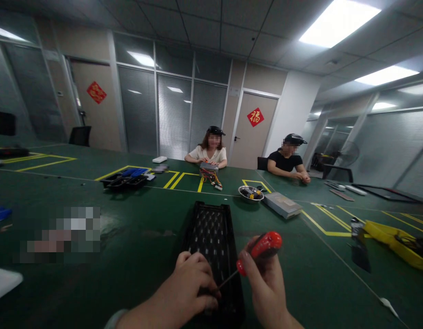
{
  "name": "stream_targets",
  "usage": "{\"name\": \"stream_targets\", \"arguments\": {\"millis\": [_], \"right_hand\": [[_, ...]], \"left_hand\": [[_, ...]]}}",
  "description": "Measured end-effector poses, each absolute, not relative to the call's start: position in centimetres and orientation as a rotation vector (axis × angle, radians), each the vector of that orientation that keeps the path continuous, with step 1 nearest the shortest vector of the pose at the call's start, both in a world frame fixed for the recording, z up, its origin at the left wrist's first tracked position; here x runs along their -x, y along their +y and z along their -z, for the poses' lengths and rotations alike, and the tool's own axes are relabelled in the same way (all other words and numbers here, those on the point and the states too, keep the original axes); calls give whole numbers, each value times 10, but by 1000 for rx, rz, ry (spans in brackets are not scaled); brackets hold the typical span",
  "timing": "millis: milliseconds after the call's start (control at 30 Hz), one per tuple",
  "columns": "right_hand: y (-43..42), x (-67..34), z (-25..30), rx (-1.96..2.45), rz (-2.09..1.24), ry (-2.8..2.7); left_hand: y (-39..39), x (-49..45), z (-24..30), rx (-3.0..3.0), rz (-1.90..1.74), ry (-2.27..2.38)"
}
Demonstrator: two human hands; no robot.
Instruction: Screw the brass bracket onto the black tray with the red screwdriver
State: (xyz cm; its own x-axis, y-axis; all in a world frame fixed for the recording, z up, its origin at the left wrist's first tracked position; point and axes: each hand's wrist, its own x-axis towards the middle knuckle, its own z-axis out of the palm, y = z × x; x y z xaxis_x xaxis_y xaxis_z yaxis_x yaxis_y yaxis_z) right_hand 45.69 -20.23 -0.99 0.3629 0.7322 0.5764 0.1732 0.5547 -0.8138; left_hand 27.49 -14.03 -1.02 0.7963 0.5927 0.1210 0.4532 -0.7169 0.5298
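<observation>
My right hand [266,278] is closed around the handle of a screwdriver [265,250] with a red and black grip. The screwdriver slants down to the left, its thin shaft reaching my left fingertips. My left hand [189,285] rests on a long black case [228,228], thumb and fingers curled together beside the shaft's tip. Whatever those fingers pinch is hidden, and so is the exact spot the tip touches. Rows of small light slots or pieces show inside the case, which lies lengthwise in front of me.
Beyond the case are a metal bowl [251,194] of small parts, a grey box [283,204] and a bundle of coloured cables [210,177]. A black tray [124,181] stands left, a yellow container [396,242] right. Two people [208,153] sit across the green table.
</observation>
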Motion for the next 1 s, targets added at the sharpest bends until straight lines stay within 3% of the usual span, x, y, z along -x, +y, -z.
{"name": "stream_targets", "arguments": {"millis": [1000], "right_hand": [[-212, -464, -4, 992, -464, -1512]], "left_hand": [[-140, -270, 10, -2509, -412, 734]]}}
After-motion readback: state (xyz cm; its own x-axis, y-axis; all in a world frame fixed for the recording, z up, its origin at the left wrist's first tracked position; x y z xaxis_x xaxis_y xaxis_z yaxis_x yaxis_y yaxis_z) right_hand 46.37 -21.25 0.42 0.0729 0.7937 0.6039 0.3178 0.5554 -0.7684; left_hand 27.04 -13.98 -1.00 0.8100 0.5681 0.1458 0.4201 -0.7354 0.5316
